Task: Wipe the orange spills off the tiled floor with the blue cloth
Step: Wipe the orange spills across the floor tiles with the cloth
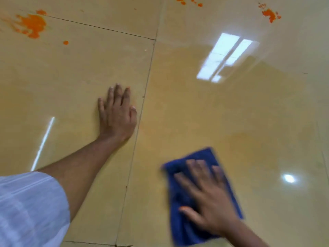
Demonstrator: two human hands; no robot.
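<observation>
Right hand [206,193] flat, fingers spread, pressing blue cloth [179,227] on tiled floor [249,113] at 5 o'clock. Left hand [116,113] flat, open, bracing at centre. Orange spills [31,24] unwiped at 10, 12, 1 o'clock. Best keep firm even pressure, overlap strokes, work outward toward spills.

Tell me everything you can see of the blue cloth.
The blue cloth is a deep blue, soft-looking rag, like terry or microfibre, lying flat on the glossy beige tiled floor near the bottom right of the view. It looks roughly rectangular and set at a slant. The right hand presses on it with spread, straight fingers, covering its middle. Its edges are motion-blurred, so folds or stains cannot be made out.
</observation>
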